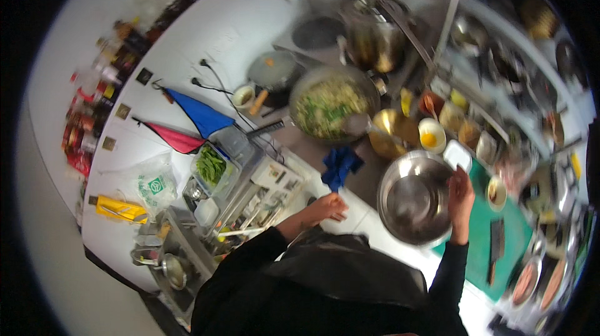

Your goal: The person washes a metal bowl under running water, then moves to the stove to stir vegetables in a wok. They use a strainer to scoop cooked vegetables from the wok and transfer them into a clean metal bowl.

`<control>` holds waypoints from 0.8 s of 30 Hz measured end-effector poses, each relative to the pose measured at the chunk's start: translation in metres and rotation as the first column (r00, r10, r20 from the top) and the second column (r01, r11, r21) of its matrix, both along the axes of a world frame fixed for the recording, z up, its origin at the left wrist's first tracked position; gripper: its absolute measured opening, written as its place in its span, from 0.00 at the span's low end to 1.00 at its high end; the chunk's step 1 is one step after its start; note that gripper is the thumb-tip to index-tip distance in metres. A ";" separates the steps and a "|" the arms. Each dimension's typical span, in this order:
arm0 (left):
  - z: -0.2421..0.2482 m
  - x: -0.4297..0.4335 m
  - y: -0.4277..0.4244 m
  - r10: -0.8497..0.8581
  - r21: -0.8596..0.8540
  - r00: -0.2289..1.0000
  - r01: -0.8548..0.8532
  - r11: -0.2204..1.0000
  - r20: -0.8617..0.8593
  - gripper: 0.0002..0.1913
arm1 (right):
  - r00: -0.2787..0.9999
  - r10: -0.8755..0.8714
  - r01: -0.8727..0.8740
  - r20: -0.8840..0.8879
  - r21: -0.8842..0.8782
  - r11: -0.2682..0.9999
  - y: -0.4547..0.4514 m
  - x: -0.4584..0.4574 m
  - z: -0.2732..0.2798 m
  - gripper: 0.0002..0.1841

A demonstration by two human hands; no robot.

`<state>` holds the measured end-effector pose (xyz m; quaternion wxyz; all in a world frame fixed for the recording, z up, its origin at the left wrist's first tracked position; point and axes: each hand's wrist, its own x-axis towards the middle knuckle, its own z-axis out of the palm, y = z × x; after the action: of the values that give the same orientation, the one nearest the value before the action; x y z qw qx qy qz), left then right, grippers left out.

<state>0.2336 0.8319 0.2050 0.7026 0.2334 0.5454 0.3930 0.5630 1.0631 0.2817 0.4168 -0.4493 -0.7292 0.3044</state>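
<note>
My right hand point(461, 191) is at the right rim of a large stainless steel bowl point(415, 199); blur hides whether its fingers grip the rim. My left hand point(331, 207) is in front of my body with its fingers partly curled, just below a dark blue cloth point(341, 165) at the counter edge. Whether it holds anything is unclear. Beyond the cloth, a large pan point(333, 104) holds pale food with chopped greens, and a ladle or spoon lies in it. A gold-coloured bowl point(393, 132) stands between the pan and the steel bowl.
A green cutting board point(508, 237) with a cleaver point(496, 247) lies to the right. A white bowl with an egg yolk point(431, 135) stands behind the steel bowl. A large steel pot point(375, 38) is at the back. Left are a container of leafy greens point(212, 167) and a sink point(187, 261).
</note>
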 end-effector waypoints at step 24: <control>0.321 -0.621 0.139 0.511 0.585 -0.858 0.391 0.711 -0.048 0.10 | 0.964 0.051 -0.146 0.262 0.356 0.923 0.392 -0.661 0.234 0.34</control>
<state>-0.3870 0.9710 0.5264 -0.6000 0.3993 0.6735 0.1641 -0.0981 1.4555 0.5154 0.3841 -0.3593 -0.8416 0.1228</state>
